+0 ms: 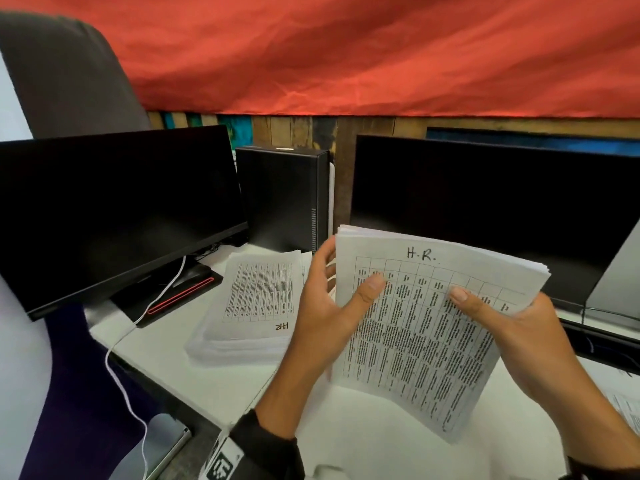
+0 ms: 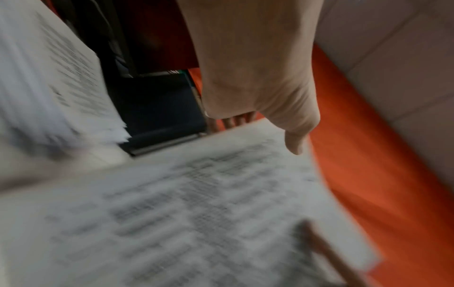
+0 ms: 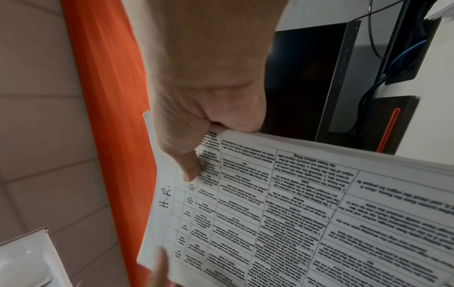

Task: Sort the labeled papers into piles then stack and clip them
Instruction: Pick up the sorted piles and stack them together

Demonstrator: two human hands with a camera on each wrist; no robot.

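A thick stack of printed table sheets (image 1: 422, 327), hand-labelled "H.R." at the top, is held tilted up above the white desk (image 1: 194, 375). My left hand (image 1: 346, 289) grips its left edge, thumb on the front and fingers behind. My right hand (image 1: 485, 306) grips the right side the same way. The right wrist view shows that stack (image 3: 294, 213) close up under my right hand (image 3: 209, 116). In the blurred left wrist view my left hand (image 2: 258, 87) holds the stack (image 2: 196, 213). A second pile labelled "HR" (image 1: 256, 299) lies flat on the desk to the left.
A dark monitor (image 1: 114, 209) stands at the left and another (image 1: 485, 209) at the right, with a black computer case (image 1: 284, 195) between them. A white cable (image 1: 117, 358) runs off the desk's left edge. More printed sheets (image 1: 627, 414) lie at the far right.
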